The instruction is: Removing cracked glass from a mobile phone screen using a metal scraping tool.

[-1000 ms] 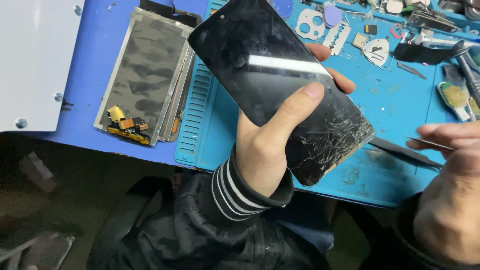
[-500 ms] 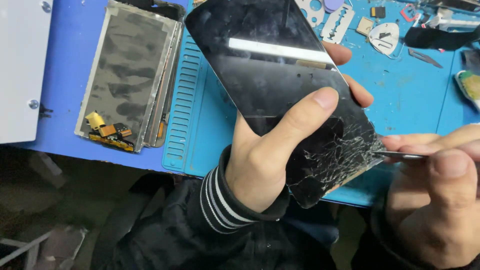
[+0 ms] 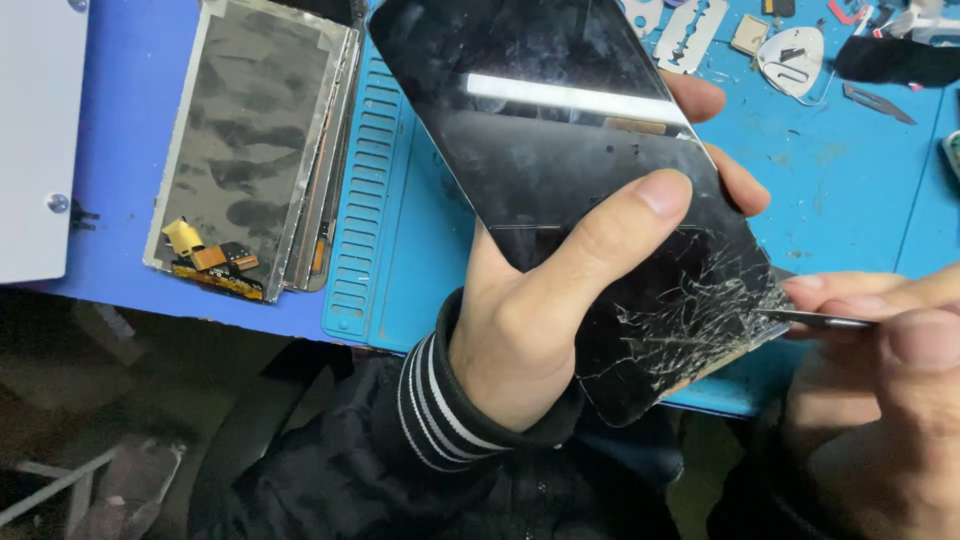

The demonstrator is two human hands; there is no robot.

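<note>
Gripping a black phone screen [image 3: 580,190] at mid-frame, the left hand [image 3: 530,340] has its thumb pressed flat across the glass face and its fingertips showing past the far right edge, so the hand is closed firmly around the panel. The panel sits tilted, running from the top centre of the frame down toward the lower right. Its lower right corner is heavily cracked, with a web of white fracture lines spreading inward from the edge; the upper part of the glass looks intact and reflects a bright strip of light.

The right hand [image 3: 880,400], at the lower right of the frame, pinches a thin metal blade [image 3: 815,320] between thumb and fingers. The blade tip touches the cracked corner at the panel's right edge. How much of the blade lies under the glass cannot be told.

Beneath both hands lies a light blue work mat [image 3: 400,260] with a ribbed left border, resting on a darker blue table [image 3: 130,130]. At the upper left of the frame, a stack of display panels [image 3: 250,150] lies on the table, with yellow and orange flex connectors at its lower end. A white plate [image 3: 35,140] with screws occupies the far left edge. Razor blades, a white pick and small parts lie scattered along the top right of the mat.
</note>
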